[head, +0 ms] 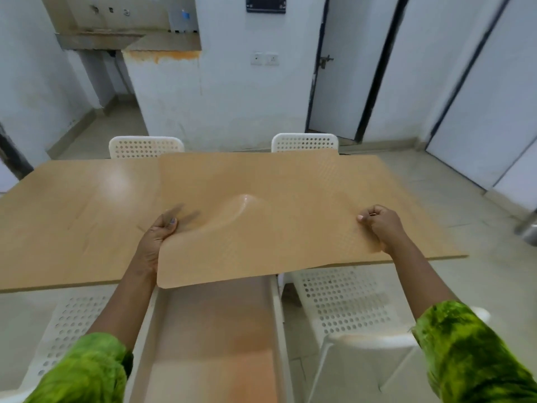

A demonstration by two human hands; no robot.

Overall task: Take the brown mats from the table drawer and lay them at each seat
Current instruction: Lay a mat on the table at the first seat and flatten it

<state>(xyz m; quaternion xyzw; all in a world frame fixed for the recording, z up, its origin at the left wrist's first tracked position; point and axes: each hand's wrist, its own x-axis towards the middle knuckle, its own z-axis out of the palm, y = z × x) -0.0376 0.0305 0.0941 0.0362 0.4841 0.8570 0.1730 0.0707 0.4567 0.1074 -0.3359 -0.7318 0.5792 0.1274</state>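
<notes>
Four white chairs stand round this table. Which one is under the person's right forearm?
The near right chair: the forearm crosses its seat. The near left chair is under the left arm; two stand across the table.

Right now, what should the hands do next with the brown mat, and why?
Probably spread the hands slightly and lower the mat flat. The left hand and right hand grip its near side, a hump stands in its middle, and its near edge overhangs the table.
</notes>
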